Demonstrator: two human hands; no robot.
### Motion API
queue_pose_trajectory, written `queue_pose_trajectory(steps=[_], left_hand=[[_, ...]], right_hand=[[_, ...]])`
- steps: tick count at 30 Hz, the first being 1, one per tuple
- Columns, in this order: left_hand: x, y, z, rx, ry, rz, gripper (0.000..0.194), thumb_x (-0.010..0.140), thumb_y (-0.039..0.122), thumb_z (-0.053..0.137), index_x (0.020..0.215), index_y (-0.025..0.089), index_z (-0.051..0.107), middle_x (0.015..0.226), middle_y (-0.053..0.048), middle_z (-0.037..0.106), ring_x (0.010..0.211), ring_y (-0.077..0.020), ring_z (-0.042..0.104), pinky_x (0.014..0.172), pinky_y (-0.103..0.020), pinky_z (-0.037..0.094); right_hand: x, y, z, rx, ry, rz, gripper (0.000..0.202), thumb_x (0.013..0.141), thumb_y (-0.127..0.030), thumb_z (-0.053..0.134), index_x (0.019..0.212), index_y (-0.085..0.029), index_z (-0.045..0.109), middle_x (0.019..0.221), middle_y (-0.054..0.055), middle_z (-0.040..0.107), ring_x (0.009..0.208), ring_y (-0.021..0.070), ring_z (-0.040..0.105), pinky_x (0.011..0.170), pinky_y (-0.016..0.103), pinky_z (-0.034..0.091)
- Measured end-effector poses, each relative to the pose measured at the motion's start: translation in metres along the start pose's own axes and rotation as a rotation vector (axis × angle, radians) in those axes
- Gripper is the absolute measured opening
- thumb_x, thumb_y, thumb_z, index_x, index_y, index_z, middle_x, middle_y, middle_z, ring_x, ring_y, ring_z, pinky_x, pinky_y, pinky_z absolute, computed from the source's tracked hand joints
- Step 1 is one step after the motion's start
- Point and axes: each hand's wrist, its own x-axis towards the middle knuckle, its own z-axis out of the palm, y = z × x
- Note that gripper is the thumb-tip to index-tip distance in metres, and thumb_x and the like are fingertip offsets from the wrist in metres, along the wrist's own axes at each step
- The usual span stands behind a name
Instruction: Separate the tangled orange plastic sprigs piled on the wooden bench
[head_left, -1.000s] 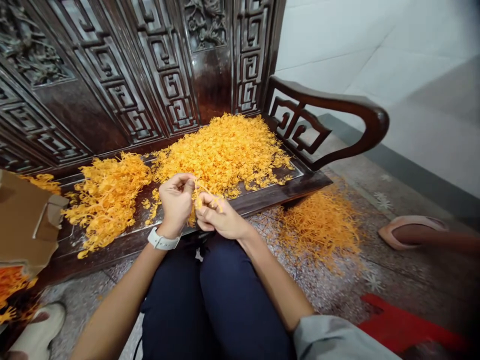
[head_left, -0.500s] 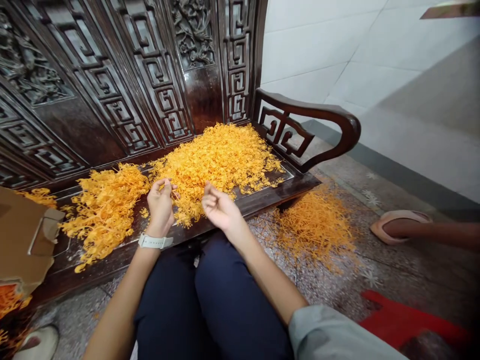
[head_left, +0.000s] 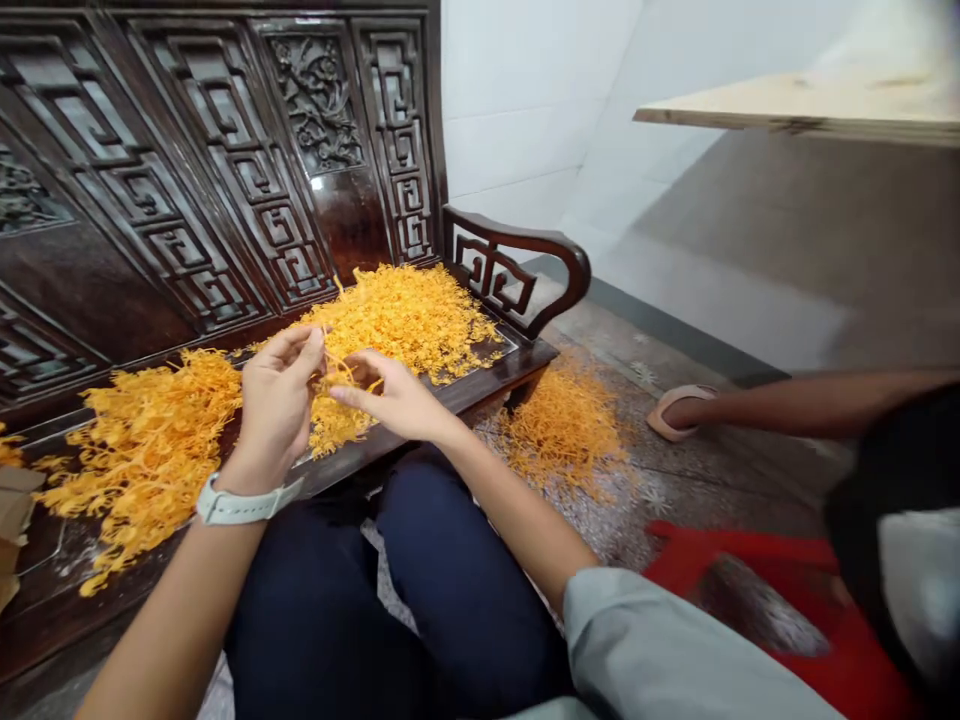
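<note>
My left hand [head_left: 277,395] is raised over the front of the bench seat, thumb and fingers pinched on the stem of a yellow-orange plastic-looking sprig [head_left: 339,370]. Close beside it, my right hand [head_left: 397,395] has its fingers curled round the sprig's lower branches. Behind both hands lies a heap of small curly yellow pieces [head_left: 420,310]. Left of my left hand is a pile of whole branched yellow sprigs [head_left: 157,430]. The hands partly hide the sprig and the heap's near side.
The dark carved bench [head_left: 480,402] has an armrest [head_left: 577,275] at right. Thin orange stems [head_left: 570,425] are piled on the floor beyond its end. A cardboard box [head_left: 11,500] sits far left. Another person's shod foot [head_left: 667,412], a red stool-like object [head_left: 750,545] and a wooden board [head_left: 795,108] are rightward.
My hands, which were apart over the heap, have come together and higher round one sprig. The view has swung right, showing more of the board, the red object and the other person's leg.
</note>
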Motion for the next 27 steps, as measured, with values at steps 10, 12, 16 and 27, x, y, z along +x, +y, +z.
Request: queue_pose_trajectory(steps=[10,12,16,27], left_hand=[[0.003,0.065,0.04,0.066,-0.083,-0.125,0.033,0.093,0.044,0.088,0.087,0.023,0.063,0.058,0.004,0.054,0.039,-0.0063,0.033,0.037,-0.019,0.019],[0.008,0.057,0.041,0.146,-0.155,-0.217,0.042,0.095,0.058,0.084,0.086,0.023,0.063,0.053,0.004,0.049,0.037,-0.007,0.03,0.037,-0.019,0.015],[0.01,0.023,0.029,0.132,-0.332,-0.337,0.056,0.084,0.066,0.09,0.074,0.021,0.059,0.05,0.005,0.039,0.041,-0.0063,0.024,0.039,-0.02,0.015],[0.023,-0.018,-0.033,0.103,-0.37,-0.474,0.053,0.082,0.064,0.092,0.067,0.021,0.067,0.05,0.005,0.028,0.044,-0.0077,0.018,0.041,-0.024,0.013]], right_hand=[[0.028,-0.08,-0.041,0.007,0.029,-0.113,0.029,0.107,-0.018,0.066,0.079,-0.015,0.06,0.071,-0.006,0.048,0.07,0.0085,0.041,0.069,0.024,0.034],[0.039,-0.078,-0.04,0.056,0.132,-0.008,0.03,0.109,-0.018,0.064,0.08,-0.017,0.058,0.068,-0.007,0.044,0.066,0.0093,0.038,0.064,0.024,0.032],[0.048,-0.05,-0.038,0.201,0.194,0.209,0.033,0.111,-0.028,0.061,0.08,-0.021,0.052,0.067,-0.006,0.042,0.058,0.01,0.034,0.056,0.023,0.03],[0.055,-0.005,-0.035,0.558,-0.231,0.521,0.051,0.084,-0.063,0.085,0.09,-0.022,0.057,0.062,-0.009,0.036,0.054,0.0071,0.023,0.054,0.026,0.018]])
